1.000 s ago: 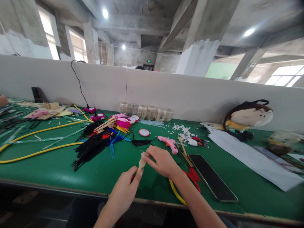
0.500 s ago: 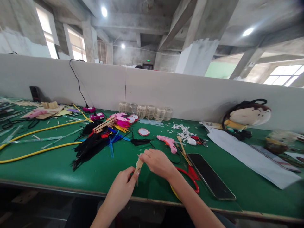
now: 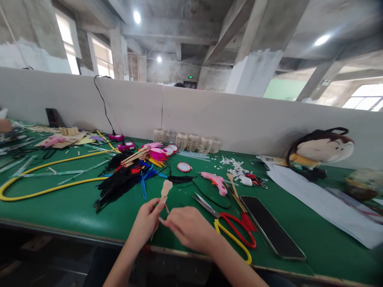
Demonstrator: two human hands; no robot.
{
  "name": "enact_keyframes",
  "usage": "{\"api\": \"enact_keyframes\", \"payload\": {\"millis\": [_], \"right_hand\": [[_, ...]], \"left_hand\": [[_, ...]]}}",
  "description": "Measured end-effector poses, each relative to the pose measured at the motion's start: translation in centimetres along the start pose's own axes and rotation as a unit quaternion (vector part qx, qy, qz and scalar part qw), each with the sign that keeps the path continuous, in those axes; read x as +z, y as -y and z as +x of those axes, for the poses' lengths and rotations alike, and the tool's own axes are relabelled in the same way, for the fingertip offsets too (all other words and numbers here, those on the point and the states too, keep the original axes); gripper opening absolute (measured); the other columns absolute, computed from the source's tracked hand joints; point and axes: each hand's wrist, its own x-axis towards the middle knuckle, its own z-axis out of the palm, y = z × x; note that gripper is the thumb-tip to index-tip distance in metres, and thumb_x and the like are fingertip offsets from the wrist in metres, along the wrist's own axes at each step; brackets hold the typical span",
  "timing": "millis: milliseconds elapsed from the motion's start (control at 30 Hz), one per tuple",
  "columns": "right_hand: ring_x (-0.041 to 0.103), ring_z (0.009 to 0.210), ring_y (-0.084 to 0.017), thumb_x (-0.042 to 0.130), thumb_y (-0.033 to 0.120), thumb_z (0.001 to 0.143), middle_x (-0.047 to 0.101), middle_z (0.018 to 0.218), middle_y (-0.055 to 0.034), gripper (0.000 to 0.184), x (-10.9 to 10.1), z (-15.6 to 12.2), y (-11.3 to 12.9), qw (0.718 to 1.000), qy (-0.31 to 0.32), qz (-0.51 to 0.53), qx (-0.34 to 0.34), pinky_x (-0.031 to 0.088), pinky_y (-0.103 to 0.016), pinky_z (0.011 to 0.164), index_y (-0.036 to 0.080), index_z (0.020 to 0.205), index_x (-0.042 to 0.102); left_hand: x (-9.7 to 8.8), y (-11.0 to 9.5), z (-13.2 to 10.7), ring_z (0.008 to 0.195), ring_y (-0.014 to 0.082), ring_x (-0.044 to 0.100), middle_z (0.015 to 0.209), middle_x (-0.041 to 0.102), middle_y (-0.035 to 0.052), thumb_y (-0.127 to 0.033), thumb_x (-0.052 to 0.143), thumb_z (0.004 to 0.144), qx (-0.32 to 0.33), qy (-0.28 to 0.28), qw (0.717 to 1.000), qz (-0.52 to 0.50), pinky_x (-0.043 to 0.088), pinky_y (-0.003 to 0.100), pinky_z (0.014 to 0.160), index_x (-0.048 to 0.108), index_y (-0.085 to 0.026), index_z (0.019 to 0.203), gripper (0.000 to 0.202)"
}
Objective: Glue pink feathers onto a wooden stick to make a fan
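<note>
My left hand [image 3: 145, 223] pinches a thin wooden stick [image 3: 164, 193] with a pale rounded head, held upright over the front of the green table [image 3: 74, 207]. My right hand [image 3: 187, 228] sits just right of it, fingers drawn together near the stick's lower end; whether it grips anything is hidden. Scissors with red and yellow handles [image 3: 233, 227] lie right of that hand. A pile of black and coloured feathers [image 3: 125, 177] is to the left behind my hands.
A pink glue gun [image 3: 214, 181], a round red-rimmed tape [image 3: 184, 167], a dark phone [image 3: 271, 225], white sheets [image 3: 314, 195] and a plush doll [image 3: 321, 150] lie on the right. A yellow hose [image 3: 44, 187] loops at left. Several jars [image 3: 188, 140] line the white partition.
My right hand slid down from the stick's head to its lower end, baring the head. The scissors beside it now lie in full view.
</note>
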Motion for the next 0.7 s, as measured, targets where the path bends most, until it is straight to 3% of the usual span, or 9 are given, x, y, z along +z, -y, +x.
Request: {"api": "enact_keyframes", "payload": {"millis": [100,167,333,467,533,600,700], "right_hand": [[0.056,0.062,-0.01,0.038,0.029,0.089,0.065,0.071,-0.0013,0.03,-1.2,-0.1,-0.6,0.98,0.001,0.18,0.085,0.038,-0.019,0.059,0.017,0.081,0.063],[0.055,0.056,-0.008,0.045,0.034,0.085,0.065,0.064,0.0002,0.028,-1.7,-0.2,-0.6,0.96,0.041,0.261,0.094,0.037,-0.017,0.056,0.017,0.079,0.066],[0.045,0.043,-0.006,0.052,0.041,0.079,0.058,0.048,0.0021,0.036,-1.0,-0.2,1.0,0.961,0.152,0.226,0.047,0.03,-0.017,0.045,0.016,0.059,0.066],[0.052,0.052,-0.008,0.064,0.034,0.071,0.064,0.061,0.0032,0.018,-0.6,-0.2,1.6,0.956,0.185,0.223,0.051,0.03,-0.016,0.047,0.021,0.083,0.067],[0.052,0.053,-0.008,0.064,0.035,0.071,0.064,0.063,0.0031,0.022,-0.9,-0.3,1.1,0.953,0.178,0.233,0.075,0.031,-0.017,0.048,0.021,0.088,0.065],[0.05,0.052,-0.008,0.057,0.037,0.076,0.061,0.058,0.0028,0.02,-1.3,-0.5,0.3,0.956,0.149,0.232,0.102,0.031,-0.018,0.05,0.019,0.075,0.066],[0.045,0.05,-0.008,0.047,0.044,0.082,0.052,0.051,0.003,0.041,-2.1,-0.7,-1.2,0.961,0.079,0.217,0.154,0.031,-0.019,0.051,0.016,0.053,0.056]], "left_hand": [[-0.3,-0.4,-0.3,0.028,0.0045,0.024,0.036,0.03,-0.0111,-0.055,0.046,0.073,-0.027,0.03,0.999,-0.033,0.015,0.016,0.03,0.055,-0.015,0.076,0.042],[-0.2,-0.6,-0.7,0.026,0.0041,0.025,0.035,0.033,-0.0109,-0.055,0.043,0.075,-0.03,0.044,0.997,-0.052,0.016,0.015,0.028,0.055,-0.014,0.079,0.042],[0.1,-1.3,-1.4,0.027,0.0038,0.027,0.035,0.035,-0.0105,-0.053,0.042,0.078,-0.018,0.052,0.997,-0.047,0.017,0.013,0.028,0.055,-0.014,0.079,0.04],[0.1,-2.0,-1.7,0.027,0.0037,0.026,0.035,0.035,-0.0105,-0.053,0.042,0.078,-0.02,0.049,0.998,-0.025,0.017,0.013,0.028,0.055,-0.015,0.078,0.04],[0.1,-2.2,-1.9,0.027,0.0038,0.026,0.034,0.035,-0.0107,-0.054,0.042,0.077,-0.017,0.05,0.998,-0.029,0.017,0.014,0.028,0.055,-0.015,0.078,0.041],[0.1,-2.2,-2.0,0.027,0.0039,0.025,0.034,0.035,-0.0107,-0.056,0.042,0.076,-0.017,0.052,0.997,-0.049,0.017,0.014,0.029,0.055,-0.014,0.079,0.043],[0.2,-2.1,-2.1,0.026,0.0035,0.021,0.032,0.033,-0.0113,-0.058,0.043,0.074,-0.019,0.061,0.993,-0.101,0.016,0.015,0.029,0.055,-0.013,0.08,0.047]]}}
